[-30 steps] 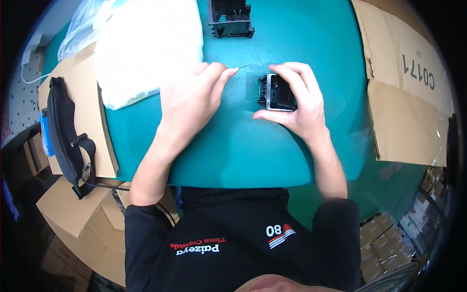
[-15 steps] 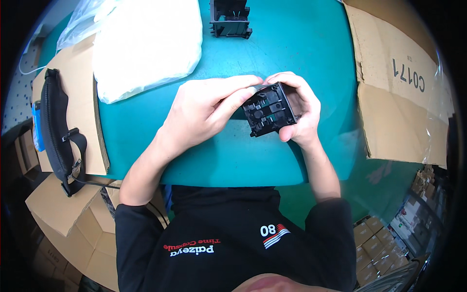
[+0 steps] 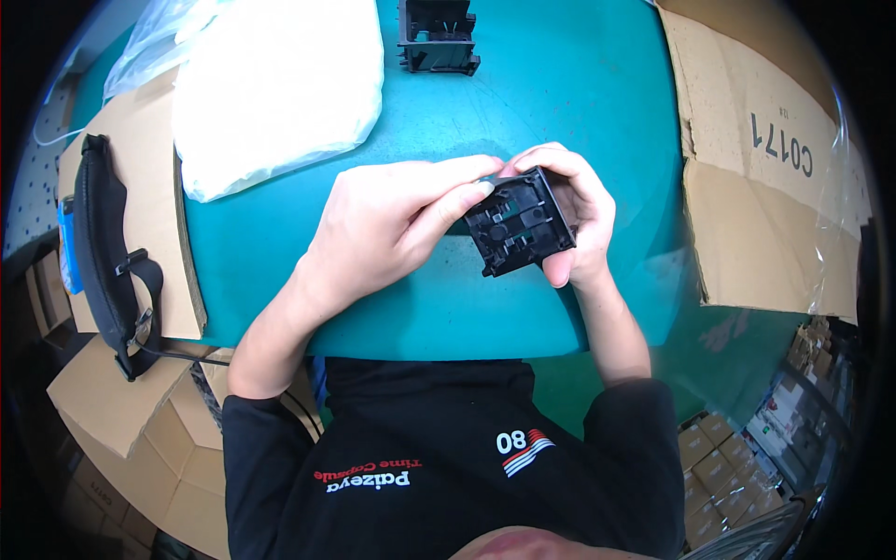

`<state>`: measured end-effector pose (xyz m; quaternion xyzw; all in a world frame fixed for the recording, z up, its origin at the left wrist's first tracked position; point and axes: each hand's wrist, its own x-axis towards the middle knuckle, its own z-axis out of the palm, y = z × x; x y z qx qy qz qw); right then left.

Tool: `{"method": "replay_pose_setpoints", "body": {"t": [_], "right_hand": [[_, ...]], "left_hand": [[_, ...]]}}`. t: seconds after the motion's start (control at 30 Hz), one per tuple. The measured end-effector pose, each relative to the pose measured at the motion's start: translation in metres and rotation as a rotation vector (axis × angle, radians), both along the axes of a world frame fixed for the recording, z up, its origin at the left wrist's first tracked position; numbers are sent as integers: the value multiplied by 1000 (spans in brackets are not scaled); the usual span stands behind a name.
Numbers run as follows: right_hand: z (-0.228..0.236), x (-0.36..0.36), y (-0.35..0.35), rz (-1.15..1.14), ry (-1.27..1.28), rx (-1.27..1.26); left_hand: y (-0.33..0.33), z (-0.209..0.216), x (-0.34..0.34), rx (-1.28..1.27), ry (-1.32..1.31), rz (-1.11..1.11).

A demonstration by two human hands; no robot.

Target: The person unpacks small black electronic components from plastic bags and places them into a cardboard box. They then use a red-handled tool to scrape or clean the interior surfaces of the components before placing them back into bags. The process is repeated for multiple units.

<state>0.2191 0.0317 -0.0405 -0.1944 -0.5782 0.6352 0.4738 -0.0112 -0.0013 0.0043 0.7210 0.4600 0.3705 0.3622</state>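
Above the green tabletop I hold a black plastic housing (image 3: 519, 224), box-shaped with ribs, slots and cut-outs on the side facing up. My right hand (image 3: 581, 210) wraps round its right side, the thumb below and the fingers over the far edge. My left hand (image 3: 397, 210) is closed at its upper left corner, thumb and fingers pinched on the edge. Whether a small part sits between those fingertips is hidden. A second black plastic housing (image 3: 437, 42) of similar form stands at the far edge of the view.
A white plastic bag (image 3: 280, 103) lies far left on the green table (image 3: 448, 322). Left of it, a black padded strap (image 3: 105, 243) rests on cardboard. An open cardboard box (image 3: 761, 187) stands at right, another box (image 3: 177, 467) at lower left. Stacked cartons (image 3: 723, 476) show lower right.
The housing in my hands has tilted a little and come slightly nearer to me. My right thumb has shifted down along with it. Both hands keep their hold.
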Motion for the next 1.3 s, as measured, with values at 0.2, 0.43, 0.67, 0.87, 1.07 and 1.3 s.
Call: {"method": "replay_pose_setpoints", "body": {"t": [0.2, 0.43, 0.67, 0.87, 1.07, 1.3], "right_hand": [[-1, 2, 1, 35, -13, -19], [-1, 1, 4, -4, -23, 33], [-2, 2, 12, -179, -110, 293], [0, -7, 0, -269, -349, 414], [3, -11, 0, -272, -473, 585], [8, -11, 1, -276, -521, 655]], "left_hand": [[-2, 1, -4, 31, 113, -25], [1, -1, -4, 109, 80, 15], [-4, 4, -6, 244, 104, 85], [-7, 1, 3, 185, -130, 125], [-9, -5, 8, 90, -185, 111], [-9, -7, 9, 73, -156, 120]]}}
